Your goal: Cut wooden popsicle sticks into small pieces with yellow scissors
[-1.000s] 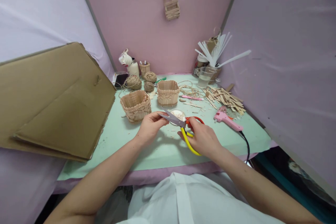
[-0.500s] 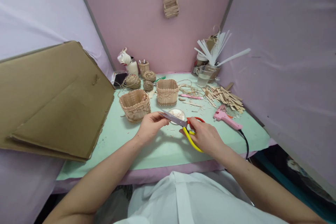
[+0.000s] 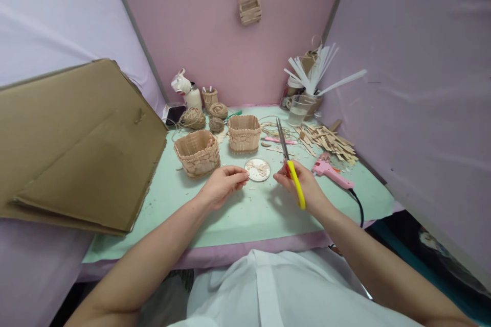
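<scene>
Right hand [image 3: 307, 184] grasps scissors [image 3: 290, 166], blades pointing away; left hand [image 3: 223, 184] is pinched, whether around anything I cannot tell; shallow dish [image 3: 261, 179] between, nearer left.

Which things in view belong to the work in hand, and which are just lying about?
Likely in the work:
scissors, held in the right hand
dish of small pieces, between the hands
anything in the left hand's pinch, too small to tell

Apparently just lying about:
cardboard, left
twine ball, back left
pink glue gun, unheld
</scene>
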A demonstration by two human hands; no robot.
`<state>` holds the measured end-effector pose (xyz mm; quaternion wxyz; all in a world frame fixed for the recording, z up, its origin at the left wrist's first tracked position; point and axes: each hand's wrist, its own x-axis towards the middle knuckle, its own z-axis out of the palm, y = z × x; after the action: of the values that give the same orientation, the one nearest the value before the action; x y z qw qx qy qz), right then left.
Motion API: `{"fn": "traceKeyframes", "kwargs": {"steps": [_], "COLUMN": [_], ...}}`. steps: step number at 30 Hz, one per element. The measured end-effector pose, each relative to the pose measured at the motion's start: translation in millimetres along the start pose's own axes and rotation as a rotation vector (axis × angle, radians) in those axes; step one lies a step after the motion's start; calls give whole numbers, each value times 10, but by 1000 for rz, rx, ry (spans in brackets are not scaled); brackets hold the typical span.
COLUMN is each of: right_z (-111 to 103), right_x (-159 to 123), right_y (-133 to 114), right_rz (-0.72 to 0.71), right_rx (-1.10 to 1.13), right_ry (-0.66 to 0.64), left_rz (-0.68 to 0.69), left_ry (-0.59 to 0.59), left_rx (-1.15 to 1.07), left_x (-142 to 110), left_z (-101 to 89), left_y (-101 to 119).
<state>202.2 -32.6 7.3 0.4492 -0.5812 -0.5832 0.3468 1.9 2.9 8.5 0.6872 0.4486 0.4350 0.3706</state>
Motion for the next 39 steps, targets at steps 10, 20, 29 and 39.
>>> {"fn": "traceKeyframes", "kwargs": {"steps": [10,20,29,39], "right_z": [-82,-87,-173,-147], "right_x": [249,768,773,742], "right_y": [92,6,147,160], "right_rz": [-109,-308,-333,-320], "right_rx": [72,219,168,176], "right_ry": [284,347,408,419], "left_rz": [76,195,523,541], "left_ry": [-48,30,105,106], "left_rx": [148,430,1041,1092], "left_x": [-20,-65,304,415], "left_z": [54,60,194,95], "left_y": [36,310,232,18]}}
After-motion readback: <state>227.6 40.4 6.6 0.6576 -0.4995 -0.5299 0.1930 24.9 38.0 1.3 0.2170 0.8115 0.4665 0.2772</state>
